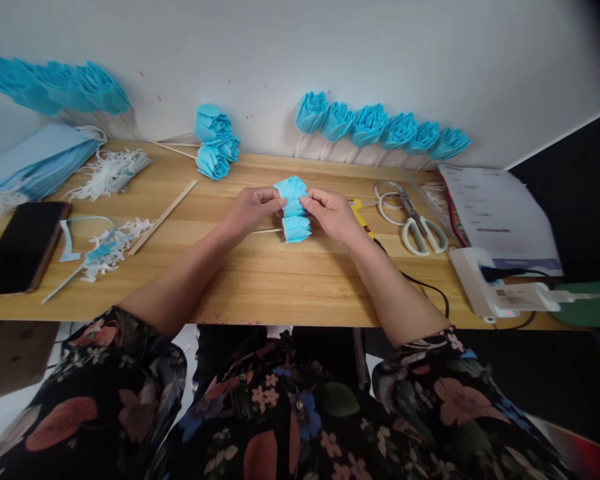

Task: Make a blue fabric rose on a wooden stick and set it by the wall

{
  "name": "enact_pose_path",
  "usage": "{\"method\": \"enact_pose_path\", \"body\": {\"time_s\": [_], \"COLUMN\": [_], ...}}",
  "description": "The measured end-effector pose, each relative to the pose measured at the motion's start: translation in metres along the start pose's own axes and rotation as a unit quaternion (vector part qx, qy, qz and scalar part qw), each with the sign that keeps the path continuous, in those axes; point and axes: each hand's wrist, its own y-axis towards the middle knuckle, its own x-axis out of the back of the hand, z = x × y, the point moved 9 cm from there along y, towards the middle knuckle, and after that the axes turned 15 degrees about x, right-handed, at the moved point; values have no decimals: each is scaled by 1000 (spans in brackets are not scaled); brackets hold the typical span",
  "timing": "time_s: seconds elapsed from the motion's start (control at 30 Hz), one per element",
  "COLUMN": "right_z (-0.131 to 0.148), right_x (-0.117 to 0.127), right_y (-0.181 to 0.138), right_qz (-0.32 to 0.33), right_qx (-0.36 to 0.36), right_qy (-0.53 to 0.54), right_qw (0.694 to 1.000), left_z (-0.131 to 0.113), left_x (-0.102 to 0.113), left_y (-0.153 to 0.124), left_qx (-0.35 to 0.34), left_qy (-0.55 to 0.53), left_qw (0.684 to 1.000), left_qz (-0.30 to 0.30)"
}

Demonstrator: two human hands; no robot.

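A folded, pleated piece of blue mask fabric [293, 210] lies at the middle of the wooden table [260, 280], with a thin wooden stick [266, 231] running out from under it to the left. My left hand [253, 208] pinches the fabric's left side. My right hand [333, 212] pinches its right side. Both hands have their fingers closed on the fabric.
Finished blue fabric roses [380, 127] lean along the wall, more [215, 143] lie at the back. A stack of blue masks [30, 163], white ear loops [107, 172], scraps [105, 247] and a phone [20, 247] sit left. Scissors [415, 220], a yellow tool [360, 217], papers [495, 207] and a power strip [485, 283] sit right.
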Motion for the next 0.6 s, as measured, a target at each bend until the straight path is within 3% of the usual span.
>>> {"method": "enact_pose_path", "body": {"time_s": [0.33,0.6], "right_z": [1,-8], "right_x": [-3,7], "right_y": [1,1], "right_qz": [-5,-51], "right_qx": [-3,-22], "right_qy": [68,44], "right_qw": [998,997], "left_z": [-1,-5], "left_x": [3,13], "left_y": [-1,-2], "left_qx": [-2,8], "left_qy": [-20,-33], "left_qw": [1000,999], "left_qz": [-6,-29]}}
